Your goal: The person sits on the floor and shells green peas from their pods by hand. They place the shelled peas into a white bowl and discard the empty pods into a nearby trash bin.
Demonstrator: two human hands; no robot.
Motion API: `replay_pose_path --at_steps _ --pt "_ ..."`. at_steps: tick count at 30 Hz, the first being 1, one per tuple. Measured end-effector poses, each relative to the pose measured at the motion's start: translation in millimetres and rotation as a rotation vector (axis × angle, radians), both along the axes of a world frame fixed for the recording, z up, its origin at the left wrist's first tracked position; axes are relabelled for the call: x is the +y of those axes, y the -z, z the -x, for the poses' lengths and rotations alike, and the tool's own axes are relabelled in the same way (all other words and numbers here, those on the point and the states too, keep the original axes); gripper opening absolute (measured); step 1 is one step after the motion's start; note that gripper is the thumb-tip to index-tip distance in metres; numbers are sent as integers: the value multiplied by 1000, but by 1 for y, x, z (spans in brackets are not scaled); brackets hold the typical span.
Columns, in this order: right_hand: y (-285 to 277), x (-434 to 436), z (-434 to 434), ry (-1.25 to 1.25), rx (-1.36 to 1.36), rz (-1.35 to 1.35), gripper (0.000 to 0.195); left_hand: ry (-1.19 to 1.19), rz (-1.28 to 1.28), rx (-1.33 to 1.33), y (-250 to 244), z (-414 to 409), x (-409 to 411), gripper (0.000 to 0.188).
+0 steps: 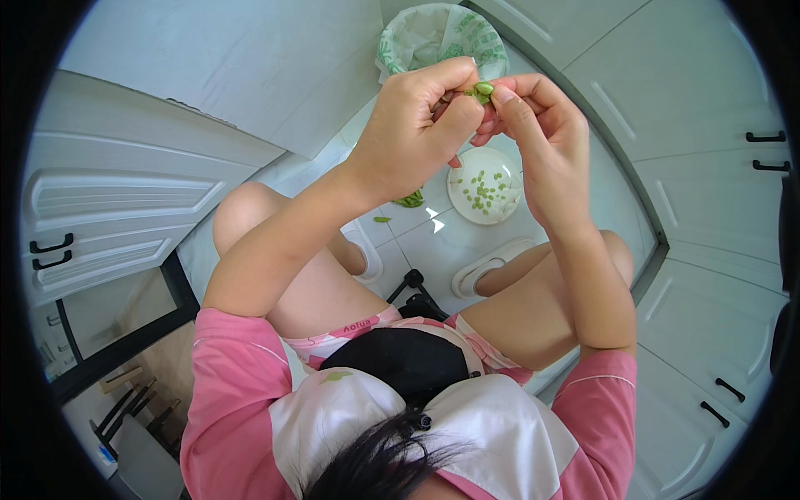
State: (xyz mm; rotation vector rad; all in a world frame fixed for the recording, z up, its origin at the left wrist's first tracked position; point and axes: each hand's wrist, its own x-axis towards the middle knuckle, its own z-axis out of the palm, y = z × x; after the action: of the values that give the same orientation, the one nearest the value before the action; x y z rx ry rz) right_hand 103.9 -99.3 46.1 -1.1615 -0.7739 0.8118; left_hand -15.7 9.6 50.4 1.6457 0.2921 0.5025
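Both hands meet in front of me around a green bean pod (480, 95), with a pale green bean (484, 87) showing at its opened top. My left hand (425, 119) pinches the pod between thumb and curled fingers. From the other side, my right hand (542, 125) has its thumb and forefinger against the bean and pod. Beneath them on the floor rests a white plate (465, 200) with many loose green beans (482, 190) scattered over it. A pile of green pods (410, 199) lies left of the plate, partly hidden by my left wrist. One single pod (382, 219) is apart from it.
A bin (400, 37) lined with a green-printed white bag stands beyond my hands. White cabinets with black handles (766, 137) run along the right, and more cabinet doors (125, 194) are at left. My slippered feet (481, 272) flank the tiled floor (415, 237) near the plate.
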Motion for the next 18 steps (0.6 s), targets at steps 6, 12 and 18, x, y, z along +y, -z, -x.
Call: replay_pose_path --at_steps 6,12,18 --pt "0 -4 -4 -61 190 52 18 -5 -182 23 6 -3 4 16" --pt "0 -4 -4 -41 49 48 17 119 -20 31 1 -1 12 26" --pt "-11 -10 -11 -69 -110 77 18 111 35 17 -3 -6 11 42"
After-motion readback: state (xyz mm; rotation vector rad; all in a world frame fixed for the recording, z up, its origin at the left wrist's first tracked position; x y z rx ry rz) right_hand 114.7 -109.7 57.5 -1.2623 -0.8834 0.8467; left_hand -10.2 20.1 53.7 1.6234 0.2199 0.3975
